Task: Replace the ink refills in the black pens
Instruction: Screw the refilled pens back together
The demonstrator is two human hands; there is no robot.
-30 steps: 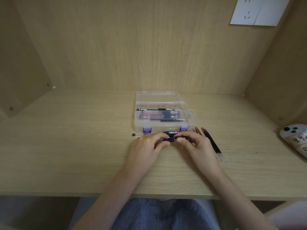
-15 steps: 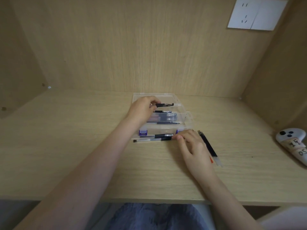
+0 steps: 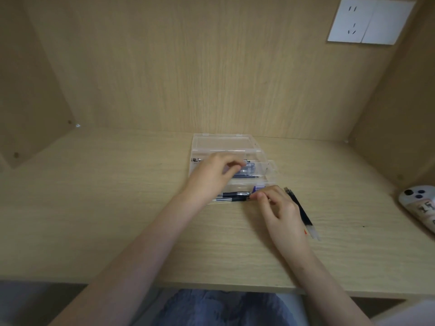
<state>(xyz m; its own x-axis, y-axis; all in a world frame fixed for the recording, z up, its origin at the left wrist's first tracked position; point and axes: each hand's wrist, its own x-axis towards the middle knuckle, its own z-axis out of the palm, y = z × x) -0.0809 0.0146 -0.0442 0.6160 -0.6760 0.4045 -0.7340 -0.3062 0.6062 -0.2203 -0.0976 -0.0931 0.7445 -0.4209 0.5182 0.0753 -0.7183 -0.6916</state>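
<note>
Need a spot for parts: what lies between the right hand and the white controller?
Head view: a dark pen lies diagonally beside the right hand, an orange bit peeking beside it; then bare desk to the controller.
</note>
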